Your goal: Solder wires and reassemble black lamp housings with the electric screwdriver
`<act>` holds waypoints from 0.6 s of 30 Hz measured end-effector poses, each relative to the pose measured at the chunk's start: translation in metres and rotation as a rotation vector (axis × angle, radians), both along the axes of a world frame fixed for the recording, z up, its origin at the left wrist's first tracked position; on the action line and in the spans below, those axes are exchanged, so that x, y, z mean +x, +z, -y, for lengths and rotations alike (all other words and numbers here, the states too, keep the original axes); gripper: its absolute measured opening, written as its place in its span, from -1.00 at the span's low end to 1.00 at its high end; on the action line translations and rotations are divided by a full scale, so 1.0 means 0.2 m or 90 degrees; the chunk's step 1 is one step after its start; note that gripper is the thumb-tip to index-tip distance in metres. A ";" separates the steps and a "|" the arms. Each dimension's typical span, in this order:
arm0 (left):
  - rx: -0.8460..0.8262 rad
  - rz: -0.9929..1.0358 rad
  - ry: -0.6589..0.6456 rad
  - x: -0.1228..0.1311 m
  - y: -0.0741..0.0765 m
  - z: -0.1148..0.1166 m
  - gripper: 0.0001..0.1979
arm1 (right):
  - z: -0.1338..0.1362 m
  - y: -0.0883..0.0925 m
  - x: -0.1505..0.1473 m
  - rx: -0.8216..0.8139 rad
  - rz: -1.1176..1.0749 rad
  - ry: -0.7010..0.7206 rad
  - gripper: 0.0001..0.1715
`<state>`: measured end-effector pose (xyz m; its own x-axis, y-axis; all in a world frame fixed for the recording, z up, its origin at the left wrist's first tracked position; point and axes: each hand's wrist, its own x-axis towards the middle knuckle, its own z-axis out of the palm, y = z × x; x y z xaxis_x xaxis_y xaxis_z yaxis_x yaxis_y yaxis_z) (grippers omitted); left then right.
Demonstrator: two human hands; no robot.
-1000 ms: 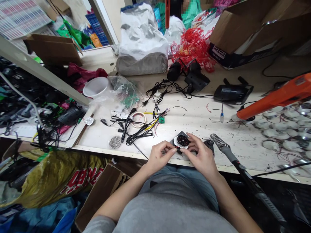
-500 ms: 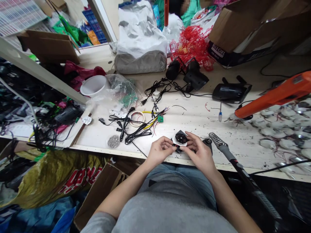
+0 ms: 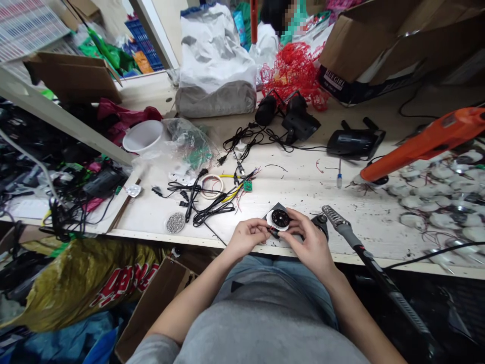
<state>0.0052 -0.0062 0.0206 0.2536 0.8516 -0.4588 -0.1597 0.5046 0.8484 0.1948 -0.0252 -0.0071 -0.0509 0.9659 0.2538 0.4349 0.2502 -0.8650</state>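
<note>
Two hands, left (image 3: 248,238) and right (image 3: 308,240), grip a round black disc with a white ring (image 3: 280,219); I'd fear a slackened pinch dropping it on the pale wooden surface (image 3: 299,192).

You're in a cramped electronics workshop: your long wooden workbench (image 3: 303,184) carries a soldering iron (image 3: 352,237) near its front edge, an orange heat gun (image 3: 424,149) toward its right end, a small green circuit board (image 3: 247,186), tangled black cables (image 3: 212,205) and a heap of wired discs (image 3: 435,202), with cardboard boxes (image 3: 364,45) crowding behind.
</note>
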 end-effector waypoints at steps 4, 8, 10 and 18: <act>0.009 -0.003 -0.011 0.00 -0.01 0.00 -0.68 | 0.00 0.01 0.00 0.029 0.020 -0.002 -0.42; 0.017 -0.014 -0.027 -0.01 -0.02 -0.01 -0.68 | -0.01 0.02 0.01 0.076 0.069 -0.005 -0.45; 0.012 -0.015 -0.028 -0.01 -0.02 -0.01 -0.68 | -0.01 0.03 0.01 0.106 0.099 -0.006 -0.46; -0.017 -0.019 -0.019 0.01 0.01 -0.02 -0.72 | 0.16 0.10 0.08 0.110 0.098 -0.104 -0.77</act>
